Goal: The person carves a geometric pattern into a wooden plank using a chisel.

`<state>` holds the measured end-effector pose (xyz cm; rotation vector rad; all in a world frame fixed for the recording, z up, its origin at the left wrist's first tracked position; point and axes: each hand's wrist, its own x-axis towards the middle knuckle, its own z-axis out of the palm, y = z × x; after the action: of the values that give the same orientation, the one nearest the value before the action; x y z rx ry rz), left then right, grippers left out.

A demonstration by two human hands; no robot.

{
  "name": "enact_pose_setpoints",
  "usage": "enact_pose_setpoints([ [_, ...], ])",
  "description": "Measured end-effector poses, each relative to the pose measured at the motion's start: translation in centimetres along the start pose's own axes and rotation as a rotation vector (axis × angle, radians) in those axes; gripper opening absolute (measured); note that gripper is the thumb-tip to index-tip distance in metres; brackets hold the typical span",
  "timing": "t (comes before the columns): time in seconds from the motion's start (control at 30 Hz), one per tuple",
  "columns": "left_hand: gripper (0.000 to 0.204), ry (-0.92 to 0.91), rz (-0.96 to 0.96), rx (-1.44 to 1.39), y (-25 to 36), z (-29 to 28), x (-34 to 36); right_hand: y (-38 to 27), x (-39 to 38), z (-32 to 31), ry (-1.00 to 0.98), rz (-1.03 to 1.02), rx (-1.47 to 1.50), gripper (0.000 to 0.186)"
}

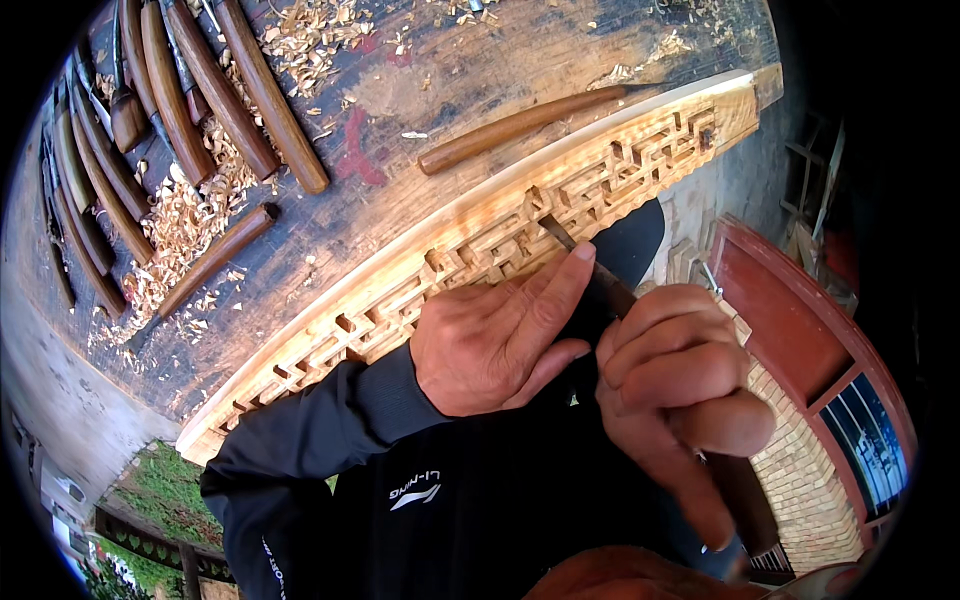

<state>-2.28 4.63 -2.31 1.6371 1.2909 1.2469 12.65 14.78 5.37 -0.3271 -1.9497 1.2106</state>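
Observation:
A long pale board (480, 245) with carved lattice work lies slantwise along the near edge of the workbench. My left hand (500, 340) rests on its near side, fingers stretched out. Its index fingertip touches the shank of a carving chisel (558, 233), and the thumb stands apart. My right hand (690, 370) is wrapped round the chisel's dark wooden handle, which comes out below the fist. The blade's tip meets one of the carved recesses right of the board's middle.
On the worn bench (400, 110), several wooden-handled chisels (180, 100) lie at the far left among curled shavings (190, 215). A single chisel (215, 260) lies nearer, and another (520, 125) lies just behind the board. A red-framed window (860, 430) and brickwork (805, 480) are at the right.

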Motion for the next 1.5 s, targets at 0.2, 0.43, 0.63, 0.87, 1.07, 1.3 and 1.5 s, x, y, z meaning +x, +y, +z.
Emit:
enact_pose_setpoints([
  [0.2,0.065,0.014,0.034,0.025,-0.1,0.0,0.0,0.3,-1.7,1.6,0.129,-0.160,-0.019,0.086],
  [0.43,0.071,0.021,0.069,-0.008,-0.2,0.0,0.3,-0.2,-0.7,0.6,0.071,-0.129,-0.016,0.086],
  [0.63,0.074,-0.038,0.059,-0.045,-0.4,0.0,0.2,0.0,0.0,0.4,0.070,-0.076,-0.058,0.083],
  [0.87,0.089,-0.207,-0.060,-0.143,-0.2,-0.6,0.4,0.1,1.0,0.2,0.133,0.073,-0.008,0.083],
  [1.07,0.084,-0.222,-0.075,-0.111,0.0,-0.8,0.5,0.8,0.0,-0.1,0.135,-0.047,0.003,0.082],
  [1.3,0.082,-0.184,-0.032,-0.069,0.1,-0.5,0.3,0.3,-2.4,0.0,0.140,-0.129,-0.009,0.076],
  [1.5,0.081,-0.168,-0.016,-0.071,0.0,-0.5,0.2,0.3,-1.9,0.5,0.168,-0.107,-0.060,0.075],
])
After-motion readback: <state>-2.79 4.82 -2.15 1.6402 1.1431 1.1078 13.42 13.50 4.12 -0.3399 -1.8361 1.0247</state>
